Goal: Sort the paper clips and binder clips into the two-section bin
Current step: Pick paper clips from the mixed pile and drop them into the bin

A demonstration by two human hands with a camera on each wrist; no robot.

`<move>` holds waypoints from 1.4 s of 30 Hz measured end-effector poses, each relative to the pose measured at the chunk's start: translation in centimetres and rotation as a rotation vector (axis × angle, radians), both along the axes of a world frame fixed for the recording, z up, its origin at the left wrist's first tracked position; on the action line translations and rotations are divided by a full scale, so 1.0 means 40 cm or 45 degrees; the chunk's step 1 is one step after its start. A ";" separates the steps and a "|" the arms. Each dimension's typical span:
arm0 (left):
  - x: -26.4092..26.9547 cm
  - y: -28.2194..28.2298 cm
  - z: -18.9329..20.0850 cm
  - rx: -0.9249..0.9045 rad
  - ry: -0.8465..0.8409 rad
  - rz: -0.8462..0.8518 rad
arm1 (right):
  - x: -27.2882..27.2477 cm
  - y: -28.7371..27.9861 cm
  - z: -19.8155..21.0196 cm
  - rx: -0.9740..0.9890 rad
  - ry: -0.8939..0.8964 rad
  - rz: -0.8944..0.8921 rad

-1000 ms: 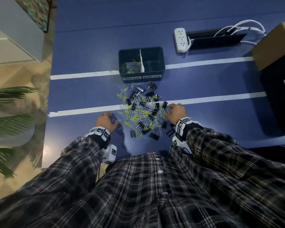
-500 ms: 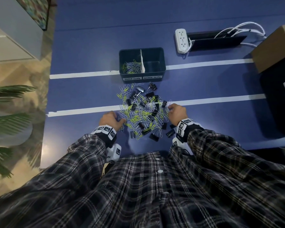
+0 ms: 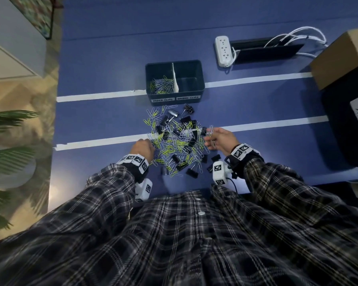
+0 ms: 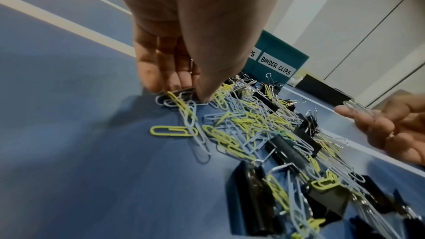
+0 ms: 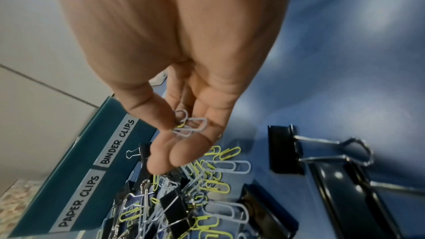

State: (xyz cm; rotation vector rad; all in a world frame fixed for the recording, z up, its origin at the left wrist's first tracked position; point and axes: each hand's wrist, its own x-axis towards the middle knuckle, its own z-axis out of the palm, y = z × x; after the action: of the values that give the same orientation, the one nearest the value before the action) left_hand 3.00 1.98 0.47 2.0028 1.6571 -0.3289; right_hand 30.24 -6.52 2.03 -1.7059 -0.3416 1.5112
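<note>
A mixed pile [image 3: 174, 145] of yellow and pale paper clips and black binder clips lies on the blue table. Behind it stands the dark two-section bin [image 3: 202, 79]; several paper clips [image 3: 161, 85] lie in its left section, and its right section looks empty. My left hand [image 3: 148, 143] is down at the pile's left edge, with thumb and fingertips [image 4: 161, 81] pinching a black binder clip [image 4: 181, 91] that lies under paper clips. My right hand [image 3: 210, 139] is raised just right of the pile, its thumb pinching a few paper clips [image 5: 189, 124] against the fingers.
A white power strip [image 3: 223, 51] and a black cable tray [image 3: 267, 51] lie behind the bin on the right. A cardboard box [image 3: 339, 58] and a black case [image 3: 347, 124] stand at the right edge. White tape lines [image 3: 99, 96] cross the table.
My right hand has lifted off the pile's right side with paper clips in its fingers. My left hand has moved up along the pile's left edge toward the tape line.
</note>
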 end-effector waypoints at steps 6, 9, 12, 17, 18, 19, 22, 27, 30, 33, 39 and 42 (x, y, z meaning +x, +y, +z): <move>-0.042 0.005 -0.004 0.068 -0.382 0.151 | -0.011 -0.001 0.007 -0.008 0.069 -0.020; -0.055 0.014 0.003 0.007 -0.482 0.145 | -0.006 0.002 0.008 -0.045 0.136 -0.038; -0.068 0.023 0.003 -0.092 -0.620 0.363 | -0.004 0.008 -0.006 -0.127 0.110 -0.064; -0.054 0.034 0.022 -0.376 -0.890 0.889 | -0.007 0.008 -0.028 -0.194 0.058 -0.141; -0.054 0.038 0.026 -0.341 -0.878 0.913 | -0.007 0.007 -0.031 -0.205 0.013 -0.141; -0.056 0.041 0.027 -0.304 -0.843 0.919 | -0.007 0.006 -0.029 -0.226 -0.066 -0.118; -0.060 0.051 0.025 -0.291 -0.752 0.924 | -0.003 0.007 -0.020 -0.297 -0.568 0.171; -0.055 0.022 0.038 -0.124 -0.233 0.069 | -0.008 -0.016 -0.035 -0.268 -1.121 0.549; -0.061 0.000 0.031 -0.110 -0.162 -0.171 | -0.029 -0.018 -0.039 -0.282 -1.316 0.757; -0.066 -0.012 0.043 -0.123 0.000 -0.346 | -0.046 -0.024 -0.048 -0.257 -1.480 0.836; -0.053 -0.026 0.041 -0.090 0.241 -0.440 | -0.046 -0.018 -0.045 -0.218 -1.475 0.767; -0.044 -0.030 0.047 -0.114 0.230 -0.468 | -0.048 -0.013 -0.044 -0.220 -1.495 0.713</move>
State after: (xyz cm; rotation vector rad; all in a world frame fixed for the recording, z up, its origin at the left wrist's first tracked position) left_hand 1.23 0.79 2.37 2.2587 1.3379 -0.7214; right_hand 28.32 -7.05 0.28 -2.6400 -1.4022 0.6818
